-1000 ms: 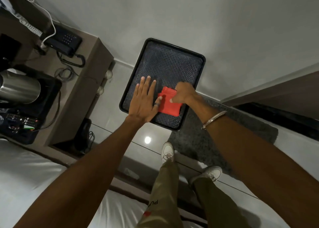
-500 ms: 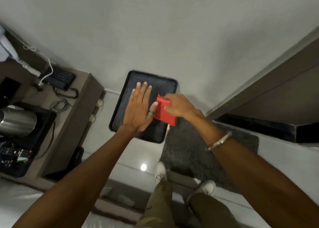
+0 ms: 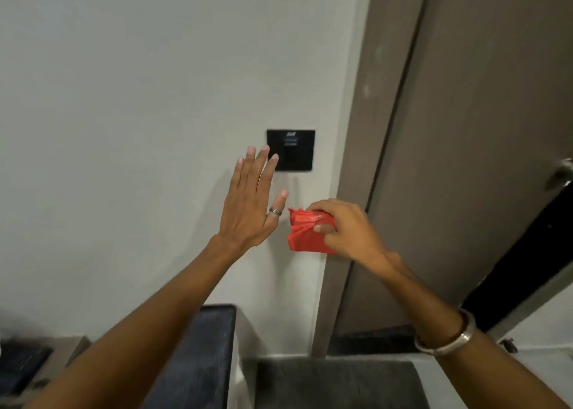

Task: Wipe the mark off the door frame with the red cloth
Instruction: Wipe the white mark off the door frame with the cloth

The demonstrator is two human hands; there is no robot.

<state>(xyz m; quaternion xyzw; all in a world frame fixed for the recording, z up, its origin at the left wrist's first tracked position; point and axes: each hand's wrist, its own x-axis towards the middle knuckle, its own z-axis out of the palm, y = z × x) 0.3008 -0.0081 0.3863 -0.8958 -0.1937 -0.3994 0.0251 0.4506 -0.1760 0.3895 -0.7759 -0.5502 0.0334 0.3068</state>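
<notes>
My right hand (image 3: 347,232) grips a folded red cloth (image 3: 305,232), held in the air close to the white wall, just left of the brown door frame (image 3: 376,98). Faint pale smudges show high on the frame, around a third of the way down the view. My left hand (image 3: 251,201) is raised with fingers spread and holds nothing; it hovers left of the cloth, its fingertips just below a black wall switch plate (image 3: 291,149).
A brown door (image 3: 480,129) with a metal handle (image 3: 562,173) stands right of the frame. A black tray (image 3: 201,356) leans against the wall below. A dark grey mat (image 3: 335,384) lies on the floor. A desk corner sits at the lower left.
The view has tilted up from the floor to the wall and door frame. My right hand lifted the red cloth off the black tray; my left hand left the tray and rose.
</notes>
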